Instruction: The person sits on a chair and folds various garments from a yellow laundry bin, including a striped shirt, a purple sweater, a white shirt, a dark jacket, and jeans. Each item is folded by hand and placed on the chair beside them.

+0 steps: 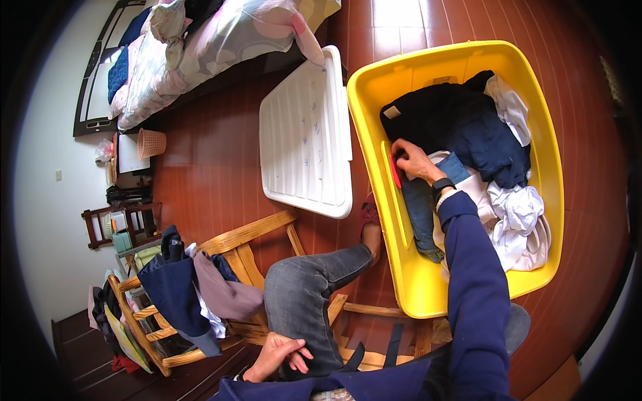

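A large yellow plastic storage bin point(409, 285) stands on the floor before me, with folded and crumpled clothes inside. My right hand point(414, 158) reaches into it, fingers curled at a red item point(394, 173) by the bin's left wall; whether they grip it is hidden. Under my wrist lie blue denim point(420, 215) and pale cloth; beyond them are a black garment point(426, 110), a dark blue garment point(489, 140) and crumpled white clothes point(516, 210). My left hand point(288, 351) rests by my thigh, fingers loosely bent, holding nothing.
A white ribbed plastic lid point(303, 145) leans left of the bin, near a bed with a patterned quilt point(215, 45). Wooden chairs point(241, 245) stand at the left, draped with clothes point(173, 285). A pink wastebasket point(151, 143) is near the wall. My slippered foot point(370, 210) is beside the bin.
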Demonstrator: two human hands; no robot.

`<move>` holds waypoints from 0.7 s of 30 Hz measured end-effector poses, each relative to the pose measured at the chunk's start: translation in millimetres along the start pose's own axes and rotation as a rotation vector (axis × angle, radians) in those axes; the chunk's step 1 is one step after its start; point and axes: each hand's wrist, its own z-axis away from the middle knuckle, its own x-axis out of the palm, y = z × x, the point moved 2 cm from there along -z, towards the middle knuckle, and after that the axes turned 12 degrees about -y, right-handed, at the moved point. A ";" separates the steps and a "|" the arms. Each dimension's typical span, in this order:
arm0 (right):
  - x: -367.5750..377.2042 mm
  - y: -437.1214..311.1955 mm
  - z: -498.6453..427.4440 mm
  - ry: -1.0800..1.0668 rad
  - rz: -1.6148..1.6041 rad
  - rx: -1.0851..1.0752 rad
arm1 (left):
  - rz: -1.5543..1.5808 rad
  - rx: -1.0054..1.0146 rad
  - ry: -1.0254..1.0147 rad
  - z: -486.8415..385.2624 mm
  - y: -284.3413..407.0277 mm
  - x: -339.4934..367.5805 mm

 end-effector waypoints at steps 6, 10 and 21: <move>13.1 5.5 -2.8 0.203 -0.142 0.104 | 0.016 -0.018 0.004 1.9 0.0 0.5; 11.5 7.5 1.8 0.102 -0.086 0.290 | 0.010 -0.001 0.004 1.7 1.2 0.8; 21.1 35.5 -2.5 -0.114 0.441 0.598 | -0.005 0.018 -0.052 2.3 -0.4 -1.1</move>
